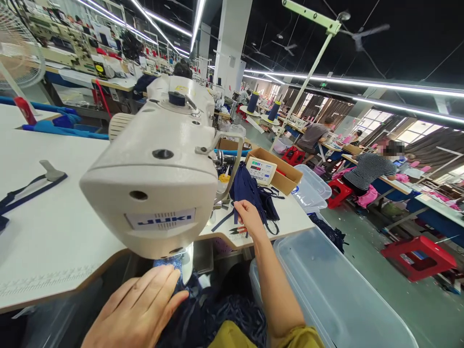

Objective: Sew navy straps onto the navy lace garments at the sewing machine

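A white sewing machine (155,164) fills the middle of the white work table (47,232). My left hand (137,309) lies at the table's near edge below the machine head, fingers stretched flat on dark blue fabric (217,309) that hangs into my lap. My right hand (248,217) reaches past the machine's right side and pinches a bunched piece of navy fabric (250,191) on the table. Small red-handled snips (237,230) lie just below that hand.
A control panel (261,170) and an open cardboard box (281,169) stand behind the navy fabric. Clear plastic bins (337,295) sit to my right. Dark straps (21,193) lie on the left. Other workers sit at tables with red stools (416,256) across the aisle.
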Motion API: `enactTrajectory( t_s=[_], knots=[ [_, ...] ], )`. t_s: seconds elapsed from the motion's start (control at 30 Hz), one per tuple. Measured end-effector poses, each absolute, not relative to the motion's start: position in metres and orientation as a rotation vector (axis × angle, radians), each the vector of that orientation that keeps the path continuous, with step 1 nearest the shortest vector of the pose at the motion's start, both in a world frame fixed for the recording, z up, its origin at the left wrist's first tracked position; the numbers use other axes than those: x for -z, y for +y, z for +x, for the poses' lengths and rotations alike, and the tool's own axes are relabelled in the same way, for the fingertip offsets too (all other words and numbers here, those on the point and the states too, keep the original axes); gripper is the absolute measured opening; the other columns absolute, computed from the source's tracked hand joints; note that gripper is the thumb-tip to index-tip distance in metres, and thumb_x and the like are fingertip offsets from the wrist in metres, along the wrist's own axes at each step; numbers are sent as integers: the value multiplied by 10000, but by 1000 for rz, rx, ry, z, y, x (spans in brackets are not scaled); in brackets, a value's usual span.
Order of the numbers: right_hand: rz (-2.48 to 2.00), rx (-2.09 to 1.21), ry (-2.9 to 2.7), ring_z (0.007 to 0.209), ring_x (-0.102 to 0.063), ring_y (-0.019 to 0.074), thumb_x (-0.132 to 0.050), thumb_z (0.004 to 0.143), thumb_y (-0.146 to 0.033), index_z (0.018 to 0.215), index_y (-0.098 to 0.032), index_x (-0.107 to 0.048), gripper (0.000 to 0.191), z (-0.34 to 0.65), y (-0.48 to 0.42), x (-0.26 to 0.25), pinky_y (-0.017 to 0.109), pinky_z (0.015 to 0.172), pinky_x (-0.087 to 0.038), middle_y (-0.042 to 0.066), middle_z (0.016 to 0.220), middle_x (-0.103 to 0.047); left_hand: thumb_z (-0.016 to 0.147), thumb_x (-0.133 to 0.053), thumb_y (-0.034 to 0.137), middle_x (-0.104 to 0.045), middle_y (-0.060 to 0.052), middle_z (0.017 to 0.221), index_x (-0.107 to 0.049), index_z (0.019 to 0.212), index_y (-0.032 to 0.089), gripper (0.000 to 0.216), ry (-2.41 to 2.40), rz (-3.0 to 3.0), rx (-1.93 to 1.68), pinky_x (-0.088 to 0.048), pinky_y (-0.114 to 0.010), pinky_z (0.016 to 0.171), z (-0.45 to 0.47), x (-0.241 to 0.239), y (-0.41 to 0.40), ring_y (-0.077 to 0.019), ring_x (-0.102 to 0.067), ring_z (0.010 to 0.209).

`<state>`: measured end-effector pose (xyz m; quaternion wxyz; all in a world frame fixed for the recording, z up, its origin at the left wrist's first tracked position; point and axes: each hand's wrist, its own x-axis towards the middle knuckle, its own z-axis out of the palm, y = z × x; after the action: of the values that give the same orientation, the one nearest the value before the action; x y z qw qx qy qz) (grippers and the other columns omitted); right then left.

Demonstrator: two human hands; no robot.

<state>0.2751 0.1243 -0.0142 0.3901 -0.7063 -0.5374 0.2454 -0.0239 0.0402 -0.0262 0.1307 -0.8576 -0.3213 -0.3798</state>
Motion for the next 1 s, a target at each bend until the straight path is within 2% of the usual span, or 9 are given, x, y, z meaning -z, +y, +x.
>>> enactTrajectory(
  t_s=[0.1, 0.2, 0.27, 0.37, 0.53, 0.63, 0.8, 1.0],
  knots=[
    [-1625, -863, -1352, 387, -378, 94, -336, 907, -508, 814, -228, -415, 306, 242, 93, 13, 198, 392, -349, -83, 514, -413, 922, -465, 327, -694, -52, 1115, -623, 1135, 201, 293, -851, -2515, 968, -309, -388, 1008, -20, 17, 36, -210, -639, 988],
    [-1260, -1230, -1222, 373, -399, 78, -498, 844, -493, 882, -225, -422, 282, 209, 67, 11, 184, 367, -355, -82, 545, -477, 905, -488, 253, -691, -25, 1138, -597, 1164, 212, 283, -899, -2608, 1016, -281, -358, 1066, -20, 14, 35, -163, -649, 1014],
    [-1078, -1357, -1132, 416, -462, 77, -610, 797, -430, 904, -221, -435, 293, 194, 58, 10, 176, 388, -394, -78, 590, -507, 896, -520, 253, -690, -18, 1146, -562, 1210, 217, 318, -965, -2671, 1103, -303, -341, 1080, -24, 16, 35, -146, -654, 1014],
    [-1082, -1302, -1136, 510, -528, 85, -656, 776, -338, 906, -224, -434, 281, 181, 54, 11, 178, 431, -437, -71, 677, -515, 906, -525, 274, -669, 6, 1193, -500, 1280, 249, 375, -1042, -2800, 1200, -335, -341, 1105, -30, 20, 36, -133, -647, 1038],
    [-1170, -1143, -1238, 526, -428, 67, -618, 811, -264, 868, -219, -445, 188, 167, 57, 22, 169, 482, -363, -87, 648, -450, 912, -526, 328, -670, 25, 1194, -506, 1274, 280, 366, -1056, -2858, 1181, -328, -340, 1117, -36, 20, 40, -128, -651, 1032],
    [-1155, -1131, -1219, 549, -396, 69, -596, 829, -252, 890, -216, -459, 155, 161, 57, 30, 178, 512, -334, -84, 659, -440, 900, -544, 332, -694, 35, 1144, -542, 1228, 310, 329, -1076, -2802, 1081, -363, -335, 1046, -37, 17, 41, -135, -664, 1002],
    [-1097, -1173, -1170, 594, -441, 80, -565, 842, -241, 941, -212, -477, 135, 156, 55, 33, 192, 558, -367, -57, 730, -500, 894, -548, 291, -690, 22, 1156, -549, 1223, 295, 330, -1051, -2769, 1030, -429, -302, 895, -35, 14, 40, -136, -658, 1017],
    [-1124, -1156, -1178, 592, -445, 81, -552, 852, -248, 961, -213, -478, 137, 155, 56, 34, 193, 564, -374, -57, 738, -498, 901, -548, 278, -676, -13, 1183, -541, 1241, 278, 340, -1039, -2718, 995, -367, -353, 908, -33, 15, 38, -178, -637, 1061]
  ],
)
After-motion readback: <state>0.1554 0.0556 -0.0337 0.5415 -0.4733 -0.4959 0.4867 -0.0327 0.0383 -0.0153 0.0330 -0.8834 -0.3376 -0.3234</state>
